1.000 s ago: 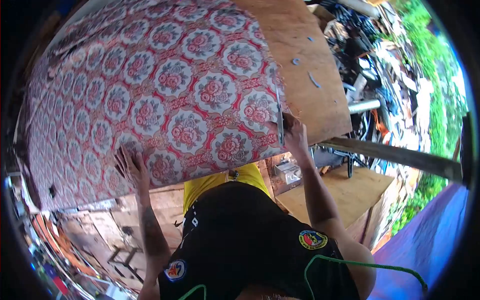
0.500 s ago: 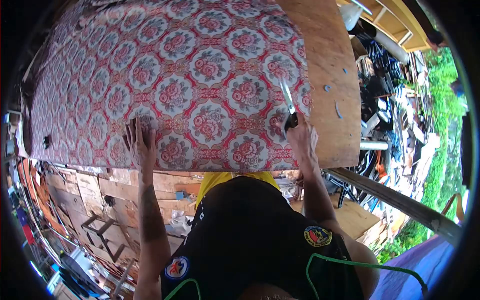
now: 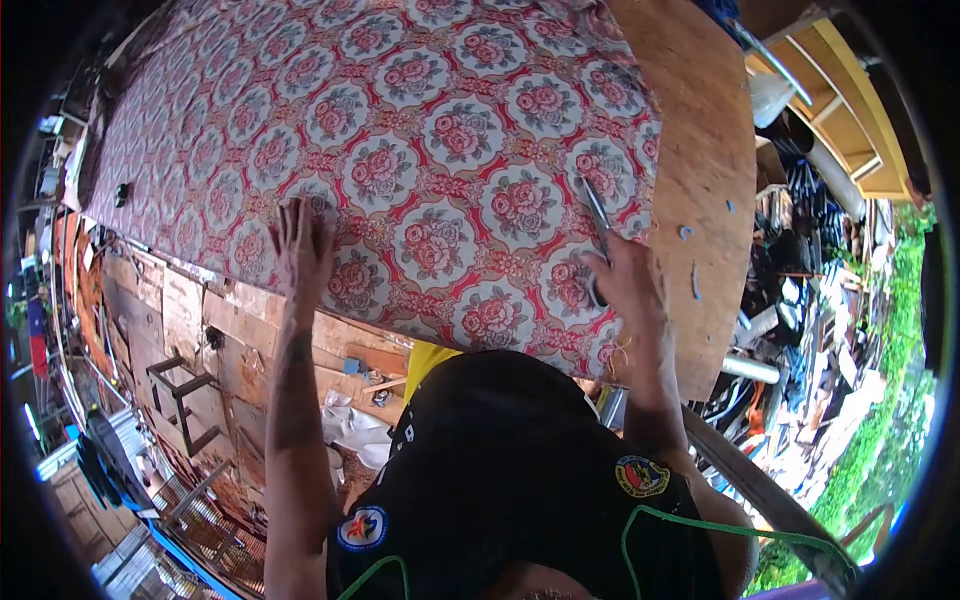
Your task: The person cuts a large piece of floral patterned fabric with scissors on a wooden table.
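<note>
Head view: the cloth (image 3: 455, 135) lies across the bench (image 3: 705, 180), its near edge along the bench's near side and bare wood beyond its right side. My left hand (image 3: 303, 245) is on the cloth near that edge; the fingers are extended, slightly parted, and grip nothing. My right hand (image 3: 632, 280) is closed around the handles of the scissors (image 3: 596, 207), which sit over the right part of the cloth, blades pointing away from me. Whether the blades are fully together I cannot tell.

Assessment of cloth: soft, limp and woven, probably light at any one spot, though so broad a sheet would drag if pulled whole. It would wrinkle under a sideways push. The right side shows fraying, and threads could pull loose there. Best hold: flat fingers spread on top to steady it, or a thumb-and-finger pinch on the near edge, clear of the fray.

Assessment of scissors: stiff, fairly light, slick along the metal. Sound hold is at the handles only; the tips could snag the weave.

Also noted: scraps (image 3: 696, 282) on the bare wood, and a small black object (image 3: 122, 194) on the cloth, far to my left.
</note>
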A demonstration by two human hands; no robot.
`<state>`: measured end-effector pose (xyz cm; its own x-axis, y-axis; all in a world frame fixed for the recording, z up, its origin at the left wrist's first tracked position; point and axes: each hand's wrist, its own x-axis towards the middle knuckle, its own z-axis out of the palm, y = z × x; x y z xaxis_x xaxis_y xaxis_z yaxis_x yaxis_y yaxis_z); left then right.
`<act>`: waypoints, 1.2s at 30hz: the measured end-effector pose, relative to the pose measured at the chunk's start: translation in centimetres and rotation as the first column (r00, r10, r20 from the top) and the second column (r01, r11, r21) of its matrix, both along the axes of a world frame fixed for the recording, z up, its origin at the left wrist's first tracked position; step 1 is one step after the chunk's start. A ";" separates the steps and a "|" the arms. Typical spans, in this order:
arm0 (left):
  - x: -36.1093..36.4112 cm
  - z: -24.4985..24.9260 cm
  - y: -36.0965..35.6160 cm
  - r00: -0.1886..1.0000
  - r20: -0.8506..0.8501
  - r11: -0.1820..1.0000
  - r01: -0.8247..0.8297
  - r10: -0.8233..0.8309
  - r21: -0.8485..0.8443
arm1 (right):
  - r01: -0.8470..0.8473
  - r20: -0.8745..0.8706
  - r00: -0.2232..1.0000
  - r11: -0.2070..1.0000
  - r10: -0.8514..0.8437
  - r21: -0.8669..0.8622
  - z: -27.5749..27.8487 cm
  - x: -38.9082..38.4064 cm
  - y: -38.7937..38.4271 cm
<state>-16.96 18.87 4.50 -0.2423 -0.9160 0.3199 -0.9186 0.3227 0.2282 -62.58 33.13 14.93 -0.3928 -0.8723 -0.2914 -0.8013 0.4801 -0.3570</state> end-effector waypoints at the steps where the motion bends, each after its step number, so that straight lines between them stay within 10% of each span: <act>1: -1.8 0.7 0.2 0.996 0.085 0.999 -0.041 0.040 0.004 | -0.120 0.108 0.986 0.988 0.131 -0.101 1.2 1.6 -1.0; 6: -13.4 2.3 0.8 0.981 0.088 0.983 0.178 -0.174 -0.039 | -0.541 0.418 0.429 0.599 0.800 -0.591 0.9 11.4 -4.3; 13: -20.5 2.4 3.0 0.954 -0.097 0.948 0.296 -0.285 0.117 | -0.429 0.376 -0.132 0.289 0.917 -0.856 5.5 19.3 -3.8; 20: -20.4 2.3 2.9 0.959 -0.059 0.951 0.283 -0.277 0.128 | -0.537 0.282 -0.106 0.184 0.953 -0.823 2.2 19.6 -5.6; 25: -20.4 1.9 2.9 0.959 -0.056 0.949 0.283 -0.277 0.140 | -0.658 0.380 0.149 0.378 0.913 -0.651 2.3 19.7 -5.6; 30: -20.3 1.9 3.0 0.960 -0.061 0.953 0.278 -0.273 0.123 | -0.593 0.420 -0.079 0.296 0.904 -0.748 4.4 20.8 -4.8; 36: -20.3 2.3 2.9 0.955 -0.087 0.949 0.293 -0.285 0.113 | -0.740 0.421 0.315 0.498 0.850 -0.452 0.5 21.1 -5.3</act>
<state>-37.30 21.73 6.76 -0.4839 -0.8433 0.2340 -0.7709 0.5373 0.3420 -41.47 27.87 15.45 0.6948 -0.7192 0.0000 -0.3953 -0.3819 -0.8354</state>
